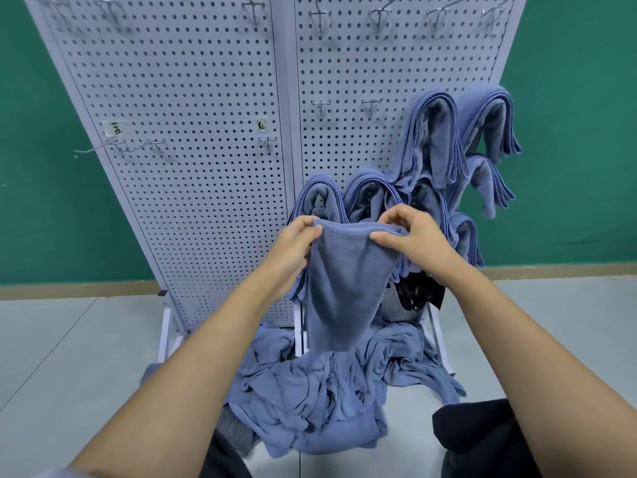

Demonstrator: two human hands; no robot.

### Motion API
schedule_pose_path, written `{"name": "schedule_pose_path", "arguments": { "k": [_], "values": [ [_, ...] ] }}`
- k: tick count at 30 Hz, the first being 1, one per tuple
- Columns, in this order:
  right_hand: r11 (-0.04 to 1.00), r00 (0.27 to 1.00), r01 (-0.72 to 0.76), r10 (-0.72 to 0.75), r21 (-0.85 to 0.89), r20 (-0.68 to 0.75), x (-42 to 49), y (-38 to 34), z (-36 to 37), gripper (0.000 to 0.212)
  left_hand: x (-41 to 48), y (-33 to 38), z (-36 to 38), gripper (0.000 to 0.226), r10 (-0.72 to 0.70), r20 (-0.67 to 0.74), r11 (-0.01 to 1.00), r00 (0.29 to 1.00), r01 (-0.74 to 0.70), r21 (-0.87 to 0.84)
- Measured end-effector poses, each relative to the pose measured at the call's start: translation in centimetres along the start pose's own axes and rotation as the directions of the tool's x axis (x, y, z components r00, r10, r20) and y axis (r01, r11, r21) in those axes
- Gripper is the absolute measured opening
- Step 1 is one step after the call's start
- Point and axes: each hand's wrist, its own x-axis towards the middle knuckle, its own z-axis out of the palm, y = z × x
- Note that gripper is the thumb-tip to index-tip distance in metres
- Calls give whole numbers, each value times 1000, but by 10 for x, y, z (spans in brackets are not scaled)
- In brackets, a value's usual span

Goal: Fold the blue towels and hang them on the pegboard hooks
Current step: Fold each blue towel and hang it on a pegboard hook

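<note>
towel: held up in front of the pegboard, soft, light, floppy | left hand and right hand: fingers pinched on its top corners | best hold: top edge | pile: on floor

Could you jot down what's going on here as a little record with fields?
held: blue towel, hanging down, pinched at its top corners
left hand: gripping top left corner
right hand: gripping top right corner
pile: crumpled blue towels on the floor below
hung towels: several folded over hooks, right panel of the pegboard
free hooks: some bare, on both panels
</note>
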Motion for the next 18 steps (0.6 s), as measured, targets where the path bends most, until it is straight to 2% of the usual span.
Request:
{"name": "schedule_pose_path", "arguments": {
  "k": [2,4,6,7,11,18],
  "values": [
    [998,998,55,-55,-31,19,-1,-1,-2,32,0,1,5,12,23,49,1000,999,-23,-14],
    [994,990,67,-56,-83,128,-3,-5,-2,42,1,1,8,11,49,93,999,995,-50,5],
    [984,976,86,-51,-158,212,-4,-7,3,29,2,0,9,10,51,104,997,993,-57,60],
    [976,974,105,-62,-190,217,-3,-7,7,19,2,-1,9,10,44,92,995,995,-52,84],
    [966,985,137,-108,-218,137,0,-9,13,18,5,-4,7,13,16,-34,997,999,-13,80],
    [996,995,21,-12,-87,102,1,-26,8,19,1,-13,4,21,-76,-122,992,990,88,94]
  ]
}}
